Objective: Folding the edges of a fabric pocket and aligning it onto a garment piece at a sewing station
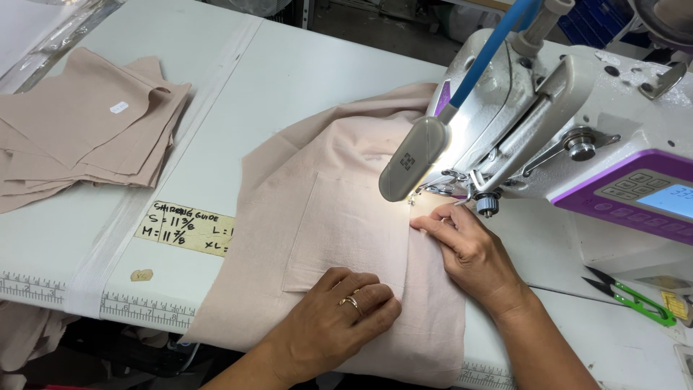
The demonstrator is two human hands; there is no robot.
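Observation:
A pale pink fabric piece point(317, 180) with a square patch pocket point(346, 231) lies on the white table under the sewing machine point(577, 108). My left hand point(339, 314), wearing a ring, presses flat on the pocket's lower edge with curled fingers. My right hand point(469, 245) rests on the fabric just below the needle area point(426, 191), fingers pointing toward the presser foot and pinning the pocket's right edge. A small lamp point(415, 159) on a blue neck lights the spot.
A stack of cut pink fabric pieces point(86, 123) lies at the far left. A yellow handwritten paper label point(188, 227) and ruler markings point(144, 310) sit on the table front. Green-handled thread snips point(635, 296) lie at the right beside the machine.

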